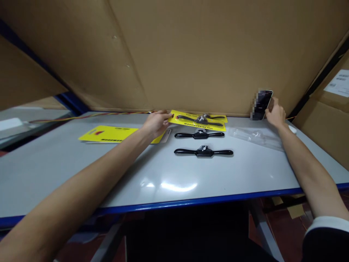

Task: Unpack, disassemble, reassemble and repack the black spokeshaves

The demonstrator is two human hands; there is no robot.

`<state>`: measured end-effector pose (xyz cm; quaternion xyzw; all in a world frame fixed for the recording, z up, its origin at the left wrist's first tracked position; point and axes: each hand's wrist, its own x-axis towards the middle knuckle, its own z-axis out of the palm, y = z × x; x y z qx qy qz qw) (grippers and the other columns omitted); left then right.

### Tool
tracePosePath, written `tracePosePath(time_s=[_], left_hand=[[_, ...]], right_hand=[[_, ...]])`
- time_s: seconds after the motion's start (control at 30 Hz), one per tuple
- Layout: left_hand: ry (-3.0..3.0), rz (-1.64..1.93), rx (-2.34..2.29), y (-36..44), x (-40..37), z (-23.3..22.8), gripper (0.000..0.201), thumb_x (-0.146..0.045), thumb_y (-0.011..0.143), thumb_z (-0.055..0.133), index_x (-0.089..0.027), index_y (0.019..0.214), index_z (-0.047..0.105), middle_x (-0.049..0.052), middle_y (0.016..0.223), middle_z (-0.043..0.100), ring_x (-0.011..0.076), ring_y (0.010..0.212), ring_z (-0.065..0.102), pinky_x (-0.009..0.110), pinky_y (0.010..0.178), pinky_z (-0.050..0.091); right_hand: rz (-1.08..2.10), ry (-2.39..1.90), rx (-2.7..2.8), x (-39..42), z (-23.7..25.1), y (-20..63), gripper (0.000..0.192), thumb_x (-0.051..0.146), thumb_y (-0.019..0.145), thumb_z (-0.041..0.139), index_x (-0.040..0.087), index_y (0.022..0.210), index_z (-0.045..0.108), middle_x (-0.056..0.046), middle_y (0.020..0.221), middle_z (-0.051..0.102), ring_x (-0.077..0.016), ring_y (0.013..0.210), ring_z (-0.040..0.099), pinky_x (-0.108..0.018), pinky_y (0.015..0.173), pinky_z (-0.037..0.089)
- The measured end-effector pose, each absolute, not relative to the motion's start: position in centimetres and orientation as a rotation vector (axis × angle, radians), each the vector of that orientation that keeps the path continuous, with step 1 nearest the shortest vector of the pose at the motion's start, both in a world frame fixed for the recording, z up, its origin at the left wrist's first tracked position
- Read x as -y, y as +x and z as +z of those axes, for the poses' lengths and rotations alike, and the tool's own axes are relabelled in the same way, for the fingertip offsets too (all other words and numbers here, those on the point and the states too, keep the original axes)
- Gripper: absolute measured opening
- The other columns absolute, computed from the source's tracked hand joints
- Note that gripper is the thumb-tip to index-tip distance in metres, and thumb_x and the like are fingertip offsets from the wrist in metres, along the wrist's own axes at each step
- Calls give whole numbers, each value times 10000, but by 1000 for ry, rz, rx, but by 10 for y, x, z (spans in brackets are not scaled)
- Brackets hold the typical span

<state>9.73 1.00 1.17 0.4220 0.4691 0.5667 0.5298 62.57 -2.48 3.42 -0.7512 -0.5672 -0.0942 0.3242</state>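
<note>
My left hand (pixel 156 123) grips the left edge of a yellow packaging card (pixel 188 122) that carries a black spokeshave (pixel 201 119), far across the grey table (pixel 81 171). My right hand (pixel 276 113) touches the side of a dark phone (pixel 262 104) that stands propped against the cardboard wall (pixel 191 54). Two loose black spokeshaves lie in front of the card, one (pixel 199 135) behind the other (pixel 204 152). Another yellow card (pixel 109 134) lies flat to the left, under my left wrist.
Clear plastic blister packaging (pixel 255 137) lies at the right near my right forearm. A red and yellow cable (pixel 89 115) runs along the table's back edge. Cardboard boxes (pixel 327 123) stand at the right. The table's blue front edge (pixel 191 202) is close to me.
</note>
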Motion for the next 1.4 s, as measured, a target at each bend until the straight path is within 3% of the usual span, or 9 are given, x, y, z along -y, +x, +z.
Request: tracePosePath(time_s=[0.17, 0.4, 0.7, 0.93, 1.03, 1.17, 1.4], left_hand=[[949, 1398, -1107, 96, -10, 14, 256, -26, 817, 691, -164, 1028, 738, 102, 1055, 819, 225, 1035, 807, 323, 907, 681], [942, 1437, -1102, 97, -1, 20, 278, 2, 817, 698, -122, 1050, 786, 95, 936, 826, 228, 951, 824, 330, 876, 700], [988, 1479, -1100, 97, 0, 22, 259, -6, 769, 751, -151, 977, 806, 74, 937, 835, 244, 1021, 818, 357, 935, 707], [1017, 1463, -1095, 95, -2, 20, 215, -39, 782, 725, -175, 948, 716, 34, 855, 787, 233, 973, 812, 370, 938, 698], [1011, 1414, -1108, 95, -1, 20, 206, -45, 814, 693, -207, 915, 615, 6, 827, 747, 243, 967, 813, 411, 933, 697], [1013, 1370, -1092, 99, 1, 19, 197, -60, 873, 645, -227, 929, 555, -3, 824, 731, 243, 963, 814, 449, 931, 700], [1025, 1311, -1080, 106, -1, 18, 102, -91, 897, 627, -180, 930, 665, 71, 899, 782, 271, 996, 804, 437, 948, 693]], right_hand=[[-247, -1917, 1496, 24, 42, 611, 847, 382, 972, 590, 248, 1759, 308, -233, 1544, 645, -528, 1356, 631, -796, 1142, 445], [-307, -1946, 1644, 29, 33, 615, 885, 369, 969, 570, 252, 1793, 269, -197, 1641, 574, -496, 1410, 600, -751, 1164, 466], [-368, -2002, 1728, 28, 27, 622, 810, 356, 1025, 523, 306, 1801, 300, -210, 1516, 646, -473, 1309, 658, -724, 1128, 497], [-300, -2005, 1593, 26, 26, 623, 815, 497, 1045, 531, 302, 1792, 270, -208, 1464, 694, -493, 1295, 666, -746, 1135, 467], [-225, -2035, 1369, 21, 27, 628, 743, 598, 1065, 478, 243, 1710, 371, -249, 1405, 717, -507, 1315, 661, -722, 1134, 466], [-144, -2089, 1297, 9, 26, 634, 607, 680, 1083, 413, 248, 1459, 612, -217, 1415, 721, -455, 1351, 647, -662, 1137, 488], [-97, -2087, 1385, 2, 23, 641, 653, 679, 1107, 359, 211, 1428, 681, -263, 1473, 691, -480, 1370, 636, -670, 1133, 466]])
